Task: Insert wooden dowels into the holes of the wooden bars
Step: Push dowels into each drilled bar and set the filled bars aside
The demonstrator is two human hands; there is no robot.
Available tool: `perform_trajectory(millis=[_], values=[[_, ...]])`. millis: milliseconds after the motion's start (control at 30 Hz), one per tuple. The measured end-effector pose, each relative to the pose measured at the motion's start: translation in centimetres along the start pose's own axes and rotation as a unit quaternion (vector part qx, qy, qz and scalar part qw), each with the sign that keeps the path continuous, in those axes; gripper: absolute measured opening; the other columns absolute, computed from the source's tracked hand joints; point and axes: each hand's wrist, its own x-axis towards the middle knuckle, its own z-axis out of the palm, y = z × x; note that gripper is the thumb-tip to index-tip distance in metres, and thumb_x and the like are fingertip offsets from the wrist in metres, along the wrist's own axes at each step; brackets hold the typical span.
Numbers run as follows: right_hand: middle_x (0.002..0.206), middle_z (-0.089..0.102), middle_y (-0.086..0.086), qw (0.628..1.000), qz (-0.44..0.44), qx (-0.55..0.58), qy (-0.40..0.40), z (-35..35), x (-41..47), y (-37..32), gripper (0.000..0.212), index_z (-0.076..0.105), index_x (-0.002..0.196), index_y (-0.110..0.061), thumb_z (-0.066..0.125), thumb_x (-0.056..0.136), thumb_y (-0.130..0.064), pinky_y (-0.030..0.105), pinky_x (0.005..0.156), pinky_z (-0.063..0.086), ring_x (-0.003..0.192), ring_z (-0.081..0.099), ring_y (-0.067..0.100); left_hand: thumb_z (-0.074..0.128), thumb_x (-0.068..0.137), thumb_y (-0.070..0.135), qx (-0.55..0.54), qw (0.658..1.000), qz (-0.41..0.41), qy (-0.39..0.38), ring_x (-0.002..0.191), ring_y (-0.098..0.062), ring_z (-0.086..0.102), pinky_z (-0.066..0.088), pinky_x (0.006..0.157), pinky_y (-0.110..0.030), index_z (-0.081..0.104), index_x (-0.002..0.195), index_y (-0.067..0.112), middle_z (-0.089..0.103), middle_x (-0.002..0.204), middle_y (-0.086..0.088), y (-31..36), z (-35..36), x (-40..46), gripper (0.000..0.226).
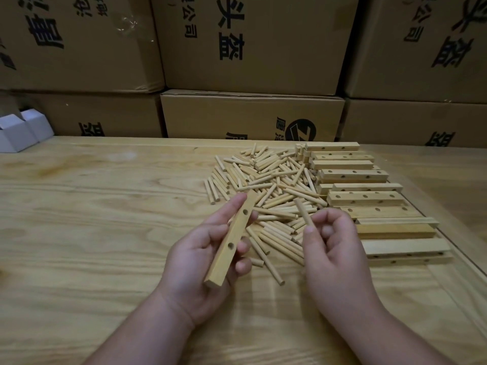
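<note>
**Bar in left hand, dowel in right, both held above the table**

A wooden bar [232,239] is gripped in the left hand [208,262], palm turned up, fingers curled round its far side and thumb laid along the near side. The bar is held tilted, top end pointing away and to the right; two holes are seen on its facing side, both unfilled. A single dowel [303,213] is pinched between thumb and fingertips of the right hand [334,248], remaining fingers curled in, the dowel pointing up and away. Dowel and bar are held apart, not touching. Both forearms are raised over the wooden table [92,233]. A loose pile of dowels [263,185] is spread behind the hands, with stacked bars [369,201] just right of it. Cardboard boxes [250,114] are stacked behind the table.
</note>
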Motion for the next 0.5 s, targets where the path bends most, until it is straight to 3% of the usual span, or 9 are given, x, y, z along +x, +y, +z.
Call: perform_trajectory(millis=[133,267,367,433,500], values=[[0.069,0.065,-0.021,0.998,-0.042,-0.038,-0.038,-0.1,0.1,0.0,0.048,0.059,0.105,-0.056,0.067,0.093,-0.011,0.01,0.054,0.044,0.053,0.053,-0.005,0.051,0.076,0.002,0.022,0.998,-0.051,-0.033,0.051,-0.016,0.049,0.037,0.032,-0.02,0.069,0.126,0.022,0.07,0.105,-0.021,-0.1,0.2,-0.2,0.057],[0.102,0.063,-0.044,0.981,-0.117,-0.114,-0.103,-0.8,0.3,-0.6,0.062,0.054,0.125,-0.057,0.069,0.092,-0.007,-0.005,0.077,0.039,0.093,0.061,-0.02,0.061,0.078,-0.002,0.088,0.985,-0.124,-0.076,0.05,-0.017,0.053,0.038,0.032,-0.02,0.059,0.134,0.02,0.07,0.108,-0.022,-0.1,0.0,-0.6,0.061],[0.106,0.066,-0.039,0.972,-0.116,-0.146,-0.141,-1.3,0.6,-0.9,0.049,0.061,0.115,-0.055,0.067,0.094,-0.012,-0.003,0.08,0.038,0.102,0.06,-0.018,0.062,0.079,0.006,0.098,0.981,-0.143,-0.091,0.05,-0.017,0.053,0.041,0.033,-0.022,0.06,0.136,0.022,0.07,0.113,-0.023,0.2,-0.4,-0.7,0.059],[0.096,0.069,-0.035,0.972,-0.105,-0.154,-0.147,-1.5,0.5,-0.9,0.035,0.065,0.105,-0.047,0.065,0.095,-0.013,-0.002,0.075,0.039,0.094,0.062,-0.017,0.061,0.083,0.009,0.091,0.977,-0.162,-0.104,0.052,-0.019,0.059,0.049,0.037,-0.027,0.065,0.133,0.022,0.068,0.121,-0.028,0.7,-0.6,-0.7,0.052],[0.087,0.071,-0.031,0.979,-0.07,-0.133,-0.134,-1.4,0.6,-0.8,0.023,0.067,0.098,-0.039,0.064,0.096,-0.016,0.0,0.068,0.041,0.084,0.064,-0.015,0.052,0.091,0.026,0.069,0.972,-0.19,-0.116,0.057,-0.026,0.068,0.055,0.041,-0.031,0.068,0.13,0.02,0.063,0.127,-0.034,1.3,-0.8,-0.7,0.042]])
